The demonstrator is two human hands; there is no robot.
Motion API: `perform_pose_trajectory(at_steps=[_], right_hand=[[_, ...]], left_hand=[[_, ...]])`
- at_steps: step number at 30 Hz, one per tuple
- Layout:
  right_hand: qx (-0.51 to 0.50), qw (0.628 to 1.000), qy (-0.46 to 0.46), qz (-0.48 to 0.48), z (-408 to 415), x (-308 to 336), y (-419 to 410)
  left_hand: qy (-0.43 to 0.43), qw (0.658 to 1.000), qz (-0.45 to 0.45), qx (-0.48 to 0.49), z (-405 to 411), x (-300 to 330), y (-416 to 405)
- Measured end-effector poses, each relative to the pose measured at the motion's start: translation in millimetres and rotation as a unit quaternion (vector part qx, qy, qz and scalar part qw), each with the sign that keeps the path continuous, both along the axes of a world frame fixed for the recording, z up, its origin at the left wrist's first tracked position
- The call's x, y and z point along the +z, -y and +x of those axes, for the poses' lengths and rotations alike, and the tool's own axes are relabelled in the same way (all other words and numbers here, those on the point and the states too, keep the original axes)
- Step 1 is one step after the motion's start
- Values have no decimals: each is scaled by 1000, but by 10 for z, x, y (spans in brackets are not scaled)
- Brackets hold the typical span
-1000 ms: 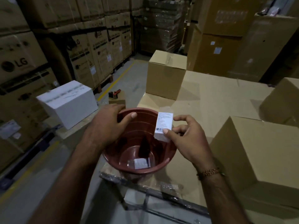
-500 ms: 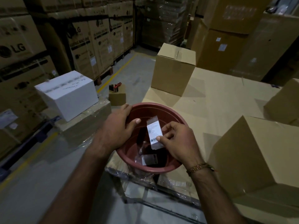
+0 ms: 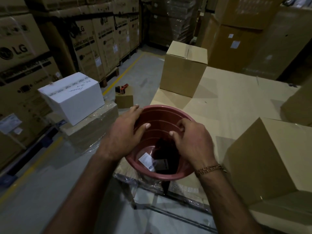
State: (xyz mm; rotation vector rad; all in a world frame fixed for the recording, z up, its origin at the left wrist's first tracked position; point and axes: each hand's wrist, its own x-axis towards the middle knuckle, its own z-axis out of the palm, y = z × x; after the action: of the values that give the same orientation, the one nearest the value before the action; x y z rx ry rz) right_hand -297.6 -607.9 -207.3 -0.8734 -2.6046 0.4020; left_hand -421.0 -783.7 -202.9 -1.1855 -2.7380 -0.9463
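Observation:
A reddish-brown plastic bucket point(image 3: 162, 114) stands at the near corner of a cardboard-covered pallet. My left hand point(image 3: 123, 132) straddles its left rim, fingers outside and thumb inside, holding the wall. My right hand point(image 3: 192, 141) hovers over the right side of the opening, fingers loosely curled, thumb apart from them, nothing in it. At the bottom of the bucket lie a small white labelled packet point(image 3: 146, 160) and a dark flat item point(image 3: 163, 165).
Brown cartons stand on the pallet: one behind the bucket point(image 3: 184, 68), a large one at right point(image 3: 266, 159). A white box point(image 3: 72, 97) sits on a wrapped stack at left. A small carton with a tape dispenser point(image 3: 124, 97) stands on the floor. Stacked cartons line the aisle.
My right hand pinched the white packet over the bucket, lowered it and let it go; the packet now lies at the bottom. My left hand has stayed on the rim.

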Motion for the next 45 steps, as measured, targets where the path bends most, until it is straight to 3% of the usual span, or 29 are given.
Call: perform_pose_trajectory(at_steps=[9,16,21,24,28,31,37,45], right_hand=[[-5,996,-79,-33,402,202,-225],[-28,997,-67,-11,981,292,-473],[-82,996,-13,20,1522,369,-749],[-108,989,80,62,1864,447,-958],[-86,976,199,-32,2309,507,-1232],[-87,962,255,-35,2564,438,-1414],[-35,975,219,-13,2860,317,-1590],[4,974,187,126,2862,268,-1722]], left_hand=[[-34,999,18,-26,314,231,-275],[-31,997,30,-71,750,382,-635],[-26,993,49,-108,1165,423,-984],[-30,989,63,-132,1388,369,-1207],[-34,984,62,-163,1633,224,-1478],[-28,984,57,-169,1834,161,-1629],[-15,986,19,-163,2173,36,-1830],[31,989,-15,-142,2486,-159,-2007]])
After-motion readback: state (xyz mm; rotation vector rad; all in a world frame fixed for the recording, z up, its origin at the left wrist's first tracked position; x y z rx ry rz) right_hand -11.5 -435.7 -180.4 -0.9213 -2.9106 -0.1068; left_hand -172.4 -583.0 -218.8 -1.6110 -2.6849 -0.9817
